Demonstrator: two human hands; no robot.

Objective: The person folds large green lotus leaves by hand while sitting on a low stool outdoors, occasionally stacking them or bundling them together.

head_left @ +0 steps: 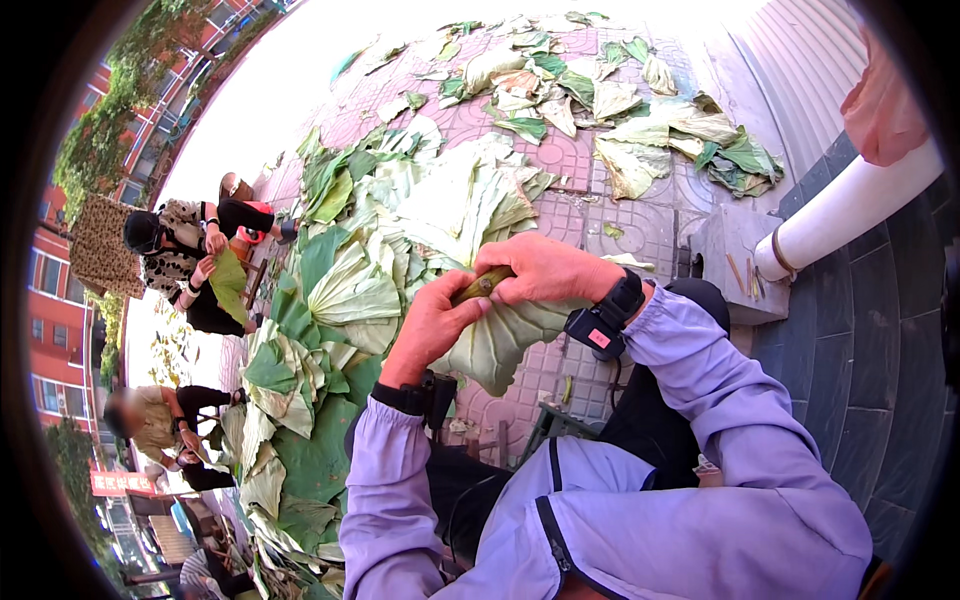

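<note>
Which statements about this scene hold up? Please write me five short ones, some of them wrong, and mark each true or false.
1. The bare left hand and bare right hand both hold a greenish-brown, rolled-looking plant piece. True.
2. The person's long, loose fabric sleeves are bright orange. False: they are lilac.
3. Broad, ribbed, pale-green leaves lie heaped on reddish, patterned paving. True.
4. The thick, white, cylindrical pipe is on the person's left. False: it is on the right.
5. A co-worker in a black-and-cream patterned top holds a yellow-green leaf. True.
</note>
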